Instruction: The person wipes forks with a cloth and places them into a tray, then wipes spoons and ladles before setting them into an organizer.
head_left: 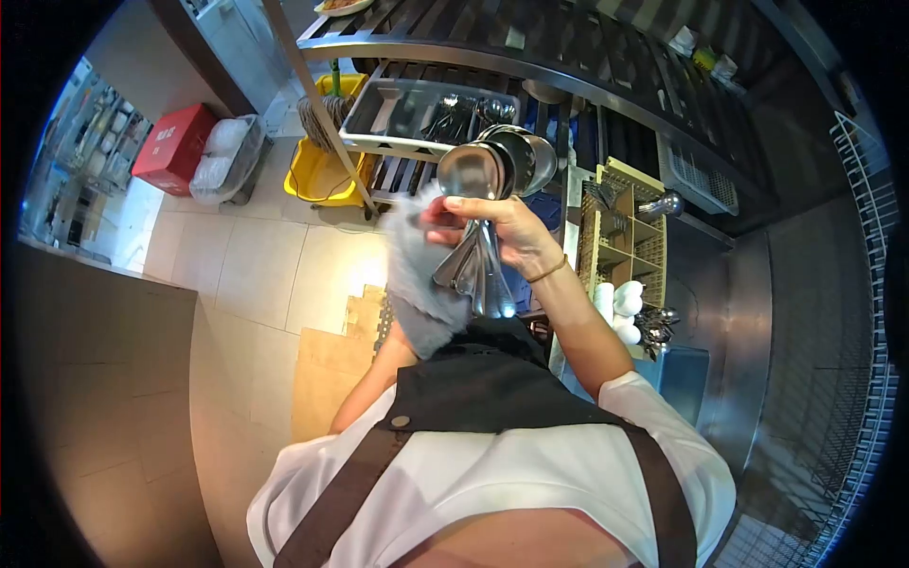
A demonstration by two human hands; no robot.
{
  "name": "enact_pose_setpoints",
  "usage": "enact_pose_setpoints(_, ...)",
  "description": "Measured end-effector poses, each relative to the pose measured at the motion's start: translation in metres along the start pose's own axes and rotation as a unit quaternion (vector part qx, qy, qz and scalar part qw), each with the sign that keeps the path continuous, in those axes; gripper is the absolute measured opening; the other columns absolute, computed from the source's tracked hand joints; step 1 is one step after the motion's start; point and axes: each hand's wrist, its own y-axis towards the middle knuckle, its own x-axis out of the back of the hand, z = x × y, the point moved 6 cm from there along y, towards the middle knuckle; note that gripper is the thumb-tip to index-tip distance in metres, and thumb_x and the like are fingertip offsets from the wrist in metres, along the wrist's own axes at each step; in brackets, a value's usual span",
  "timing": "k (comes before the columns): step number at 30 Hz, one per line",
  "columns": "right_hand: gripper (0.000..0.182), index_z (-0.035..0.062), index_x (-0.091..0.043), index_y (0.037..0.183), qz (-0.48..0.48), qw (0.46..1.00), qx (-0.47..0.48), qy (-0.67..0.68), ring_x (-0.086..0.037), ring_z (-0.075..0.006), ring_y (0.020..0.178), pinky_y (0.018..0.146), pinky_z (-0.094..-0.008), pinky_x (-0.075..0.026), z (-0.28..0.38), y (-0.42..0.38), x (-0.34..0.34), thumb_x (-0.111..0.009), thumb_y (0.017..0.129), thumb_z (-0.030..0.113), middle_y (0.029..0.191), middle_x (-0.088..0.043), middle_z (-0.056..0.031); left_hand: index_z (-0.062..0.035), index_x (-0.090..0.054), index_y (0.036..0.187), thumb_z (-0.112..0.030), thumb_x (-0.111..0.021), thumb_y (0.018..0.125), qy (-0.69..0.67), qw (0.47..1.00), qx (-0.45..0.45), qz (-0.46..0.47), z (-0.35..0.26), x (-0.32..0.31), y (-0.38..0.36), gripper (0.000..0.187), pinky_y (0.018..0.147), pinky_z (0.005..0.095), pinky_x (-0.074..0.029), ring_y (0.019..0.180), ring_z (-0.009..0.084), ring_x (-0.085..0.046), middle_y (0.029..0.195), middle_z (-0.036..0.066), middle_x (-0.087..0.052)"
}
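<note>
Several large metal spoons (471, 170) fan out above my right hand (516, 230), which is closed around their handles. Their bowls point up and away from me, and the handle ends hang below the fingers. A grey cloth (421, 284) hangs just left of the spoons, blurred by motion. My left hand (441, 220) is mostly hidden behind and inside this cloth, with reddish fingertips showing beside the spoon necks. The cloth is wrapped around that hand and reaches down to the left forearm.
A clear bin of cutlery (402, 106) sits on the rack ahead. At the right stands a beige divided basket (615, 222) with forks, near white cups (627, 301). Yellow buckets (322, 173) and a red box (175, 149) are at the left.
</note>
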Motion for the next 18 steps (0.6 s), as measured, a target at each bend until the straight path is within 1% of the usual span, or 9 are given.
enact_pose_setpoints(4,0.028,-0.0026,-0.062,0.109,-0.016,0.993,-0.031,-0.11,-0.061,-0.0144,0.094,0.078,-0.0258,-0.05,-0.005,0.006,0.011,-0.066,0.083,0.008,0.105,-0.065,-0.0094,0.0037,-0.048,0.122,-0.03,-0.06,0.087,-0.177,0.972,0.118,0.102,0.05,-0.016,0.006,0.05,0.093,0.037,-0.047,0.106,0.0249,-0.058,0.118,0.016,-0.057)
enact_pose_setpoints(6,0.025,-0.0041,-0.066,0.097,-0.03,0.977,-0.019,-0.21,-0.064,-0.0129,0.081,0.068,-0.0227,-0.051,-0.008,0.01,0.016,-0.073,0.078,0.01,0.092,-0.067,-0.0091,0.0032,-0.048,0.122,-0.028,-0.061,0.087,-0.244,0.94,0.181,0.157,0.063,-0.023,0.002,0.049,0.092,0.0368,-0.047,0.106,0.0246,-0.058,0.118,0.015,-0.057)
enact_pose_setpoints(8,0.031,-0.0042,-0.065,0.098,-0.023,0.969,0.005,-0.247,-0.062,-0.0117,0.08,0.069,-0.0245,-0.05,-0.003,0.012,0.011,-0.077,0.075,0.012,0.091,-0.065,-0.0064,0.003,-0.049,0.122,-0.027,-0.062,0.087,-0.269,0.925,0.203,0.175,0.06,-0.031,0.001,0.048,0.092,0.0367,-0.047,0.106,0.0245,-0.058,0.118,0.015,-0.057)
enact_pose_setpoints(10,0.033,-0.003,-0.064,0.098,0.004,0.935,0.026,-0.353,-0.059,-0.0111,0.079,0.071,-0.0264,-0.049,0.003,0.01,-0.002,-0.078,0.073,0.012,0.088,-0.064,-0.0046,-0.0012,-0.051,0.118,-0.007,-0.068,0.075,-0.454,0.855,0.16,0.194,0.019,-0.043,-0.003,0.047,0.088,0.0332,-0.049,0.101,0.0205,-0.06,0.112,0.01,-0.06)
enact_pose_setpoints(11,0.036,-0.0013,-0.064,0.099,-0.006,0.935,0.038,-0.354,-0.058,-0.0114,0.079,0.071,-0.0271,-0.049,-0.001,0.013,0.001,-0.079,0.071,0.014,0.087,-0.063,-0.0045,-0.0002,-0.051,0.119,-0.004,-0.067,0.075,-0.466,0.849,0.172,0.183,0.003,-0.041,-0.003,0.046,0.087,0.0321,-0.049,0.101,0.0202,-0.06,0.11,0.011,-0.06)
enact_pose_setpoints(12,0.036,-0.0013,-0.064,0.099,-0.004,0.935,0.034,-0.354,-0.058,-0.0114,0.079,0.071,-0.0271,-0.049,-0.008,0.017,0.009,-0.079,0.071,0.014,0.087,-0.063,-0.0045,-0.0002,-0.051,0.119,-0.004,-0.067,0.075,-0.468,0.848,0.171,0.179,-0.002,-0.04,0.0,0.046,0.087,0.0321,-0.049,0.101,0.0202,-0.06,0.11,0.011,-0.06)
enact_pose_setpoints(14,0.042,-0.0004,-0.06,0.111,-0.055,0.933,-0.043,-0.353,-0.059,-0.0113,0.089,0.08,-0.0252,-0.048,-0.023,0.024,0.031,-0.075,0.074,0.011,0.099,-0.063,-0.0059,-0.0005,-0.052,0.118,-0.002,-0.066,0.076,-0.427,0.875,0.175,0.146,-0.005,-0.035,0.009,0.045,0.085,0.0317,-0.05,0.099,0.0195,-0.061,0.109,0.01,-0.06)
enact_pose_setpoints(16,0.043,0.001,-0.06,0.112,-0.063,0.936,-0.033,-0.345,-0.058,-0.0101,0.085,0.078,-0.0246,-0.048,-0.025,0.019,0.029,-0.075,0.073,0.011,0.096,-0.063,-0.0034,-0.0002,-0.052,0.117,-0.002,-0.067,0.076,-0.418,0.878,0.212,0.096,-0.009,-0.039,0.008,0.043,0.084,0.0312,-0.049,0.097,0.0185,-0.061,0.109,0.009,-0.061)
enact_pose_setpoints(18,0.043,0.0023,-0.06,0.113,-0.069,0.928,0.041,-0.364,-0.057,-0.0094,0.087,0.079,-0.0246,-0.047,-0.027,0.02,0.037,-0.075,0.074,0.012,0.099,-0.064,-0.0029,-0.0019,-0.052,0.116,-0.005,-0.071,0.072,-0.258,0.954,0.148,0.012,-0.013,-0.029,0.011,0.048,0.085,0.0307,-0.048,0.097,0.0185,-0.06,0.108,0.008,-0.061)
